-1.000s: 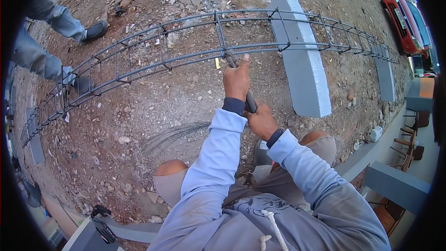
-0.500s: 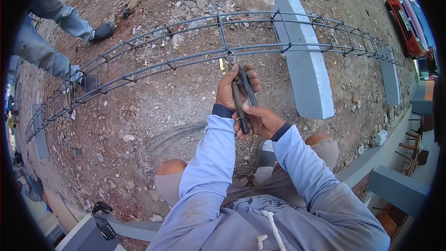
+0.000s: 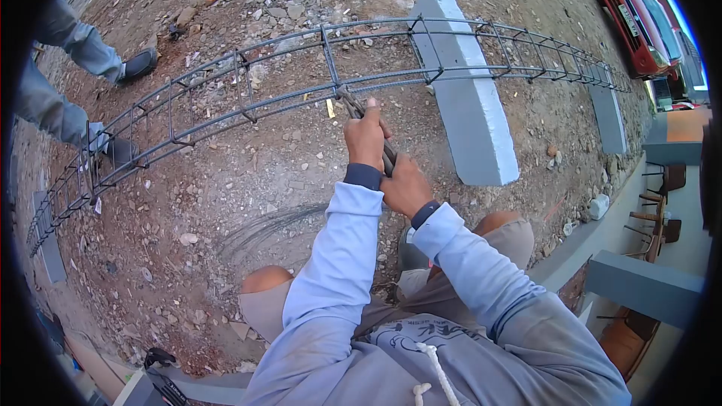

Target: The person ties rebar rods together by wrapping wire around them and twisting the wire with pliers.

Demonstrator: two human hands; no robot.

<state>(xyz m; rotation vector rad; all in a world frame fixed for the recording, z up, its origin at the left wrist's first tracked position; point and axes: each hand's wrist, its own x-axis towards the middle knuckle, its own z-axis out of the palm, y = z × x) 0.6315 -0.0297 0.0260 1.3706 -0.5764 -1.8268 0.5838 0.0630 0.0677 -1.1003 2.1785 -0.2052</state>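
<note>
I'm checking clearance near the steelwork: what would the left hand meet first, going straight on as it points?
Probably the near side of the steel cage, just beyond the left hand, though depth is unclear from one view.

Diffuse daylight, faint shadows; fisheye curves rebar cage point(image 3: 248, 114); black vignette all round; blue-white glare near two o'clock.
</note>
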